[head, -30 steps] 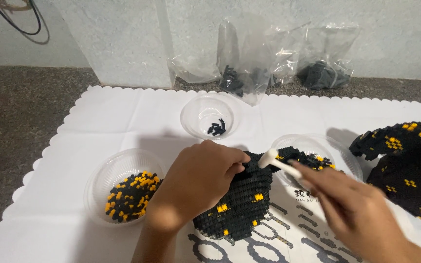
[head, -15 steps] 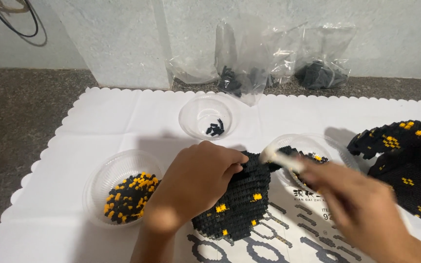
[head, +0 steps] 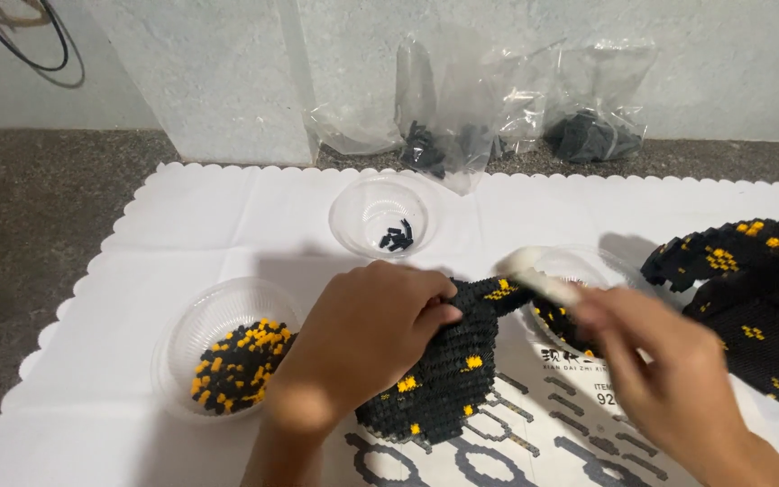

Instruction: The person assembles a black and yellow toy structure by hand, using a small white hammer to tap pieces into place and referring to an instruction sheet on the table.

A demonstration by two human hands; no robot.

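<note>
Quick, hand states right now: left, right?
Left hand: closed over the black and orange brick model, holding it down.
Right hand: closed on a white tool, motion-blurred.

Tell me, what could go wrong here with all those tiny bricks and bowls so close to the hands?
The right hand holds a white tool just above a clear bowl; a slip might tip it. The left hand presses on the black brick model, so pushing hard could pop bricks loose. The bowl of black and orange bricks sits by the left forearm and could be knocked.
</note>
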